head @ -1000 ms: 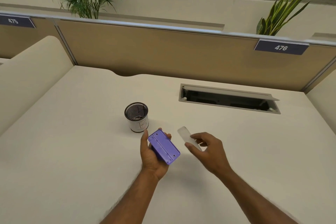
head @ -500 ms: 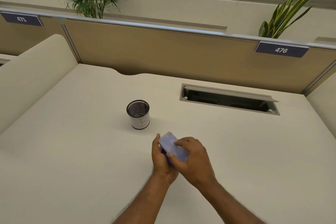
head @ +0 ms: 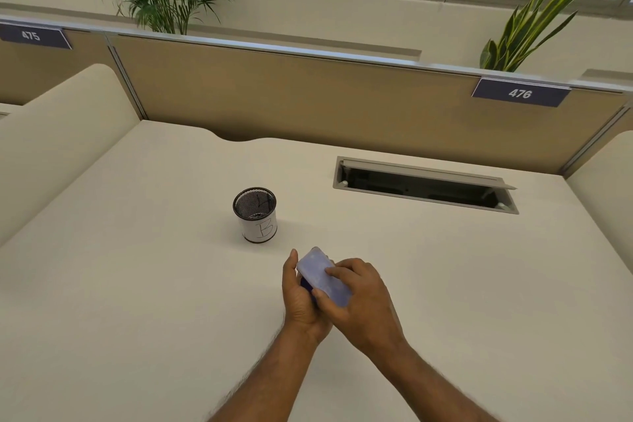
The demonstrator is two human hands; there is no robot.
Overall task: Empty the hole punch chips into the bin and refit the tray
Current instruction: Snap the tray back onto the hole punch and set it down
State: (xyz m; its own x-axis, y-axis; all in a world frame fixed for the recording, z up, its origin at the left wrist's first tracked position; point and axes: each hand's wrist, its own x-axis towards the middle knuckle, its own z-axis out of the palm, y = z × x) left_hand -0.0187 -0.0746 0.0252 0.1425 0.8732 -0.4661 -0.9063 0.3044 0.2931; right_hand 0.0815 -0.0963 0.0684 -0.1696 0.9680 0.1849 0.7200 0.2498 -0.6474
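Note:
My left hand (head: pixel 299 298) cups the purple hole punch (head: pixel 306 284) from below, bottom side up; only a dark sliver of it shows. A translucent chip tray (head: pixel 322 276) lies flat over the punch's underside. My right hand (head: pixel 359 301) presses on the tray, with thumb and fingers along its right edge. The bin (head: pixel 255 214), a small black mesh cup wrapped in white paper marked "B", stands upright on the desk just beyond and left of my hands.
The cream desk (head: pixel 137 284) has an open cable hatch (head: pixel 424 185) at the back right. A tan partition (head: pixel 308 99) with label 476 closes the far edge. Padded dividers rise at left and right.
A second ago my right hand held the tray apart from the punch, to its right. It has since brought the tray onto the punch's underside and now presses it there.

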